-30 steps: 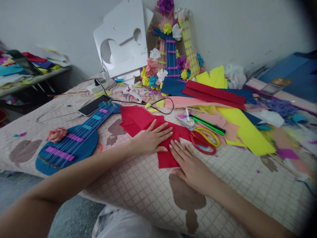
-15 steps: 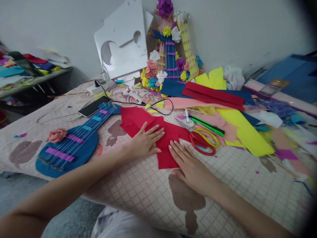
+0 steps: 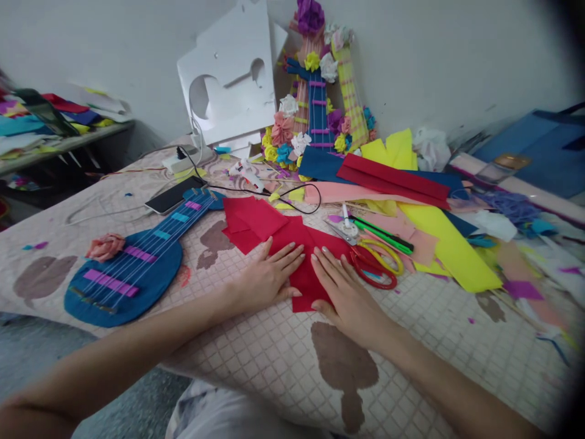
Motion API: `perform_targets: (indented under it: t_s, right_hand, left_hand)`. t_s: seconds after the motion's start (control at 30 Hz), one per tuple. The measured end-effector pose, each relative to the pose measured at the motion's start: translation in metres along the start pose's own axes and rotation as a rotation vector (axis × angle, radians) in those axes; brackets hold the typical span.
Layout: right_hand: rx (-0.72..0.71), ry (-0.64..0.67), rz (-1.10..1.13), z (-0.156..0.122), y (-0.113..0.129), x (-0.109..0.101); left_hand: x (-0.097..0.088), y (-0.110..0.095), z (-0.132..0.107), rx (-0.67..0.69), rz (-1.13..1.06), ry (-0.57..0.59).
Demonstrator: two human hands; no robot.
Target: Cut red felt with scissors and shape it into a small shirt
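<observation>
Several overlapping pieces of red crepe paper [image 3: 304, 268] lie on the patterned tablecloth in front of me. My left hand [image 3: 269, 277] rests flat on their left side, fingers stretched out. Pressed flat on the right side is my right hand [image 3: 350, 292], its fingers extended and slightly apart. Scissors [image 3: 377, 268] with red and yellow handles lie just beyond my right fingers, touching the red paper's edge. A green utility knife [image 3: 384, 235] sits behind them. Left of my hands is a blue paper guitar [image 3: 150, 262] with purple strips, white strings and a pink paper flower [image 3: 106, 247].
A black phone [image 3: 176, 195], a glue gun [image 3: 247, 174] and a power strip [image 3: 183, 160] lie toward the back, with cables crossing. Decorated guitars [image 3: 320, 110] and a white foam board [image 3: 228, 79] lean on the wall. Yellow paper [image 3: 452, 244] and scraps cover the right side.
My right hand has slid a little forward over the red paper, its fingertips now farther from me. My left hand stays nearly in place. The view has shifted slightly.
</observation>
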State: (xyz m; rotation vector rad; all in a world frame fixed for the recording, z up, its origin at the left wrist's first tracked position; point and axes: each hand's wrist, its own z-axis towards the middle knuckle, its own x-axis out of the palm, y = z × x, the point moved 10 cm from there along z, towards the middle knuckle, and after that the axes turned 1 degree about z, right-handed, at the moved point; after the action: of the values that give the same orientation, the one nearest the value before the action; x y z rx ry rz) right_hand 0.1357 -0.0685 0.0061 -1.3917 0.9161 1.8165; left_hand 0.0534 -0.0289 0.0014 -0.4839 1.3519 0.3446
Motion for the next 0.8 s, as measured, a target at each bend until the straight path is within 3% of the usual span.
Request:
perform_targets:
  t_s: [0.13, 0.43, 0.53, 0.67, 0.8]
  right_hand:
    - [-0.045, 0.034, -0.005, 0.013, 0.001, 0.011]
    - [0.149, 0.000, -0.045, 0.009, -0.029, 0.013]
    - [0.182, -0.066, 0.080, 0.009, -0.040, -0.001]
    - [0.273, -0.262, 0.210, 0.006, -0.067, -0.039]
    - [0.244, -0.211, 0.237, 0.019, -0.078, -0.049]
  left_hand:
    - [0.003, 0.002, -0.001, -0.005, -0.019, 0.026]
    - [0.000, 0.008, -0.007, -0.072, -0.003, 0.018]
    - [-0.001, 0.015, -0.013, -0.110, 0.014, -0.015]
    - [-0.012, 0.026, -0.013, -0.153, -0.014, -0.090]
    - [-0.034, 0.037, 0.003, -0.215, -0.125, -0.189]
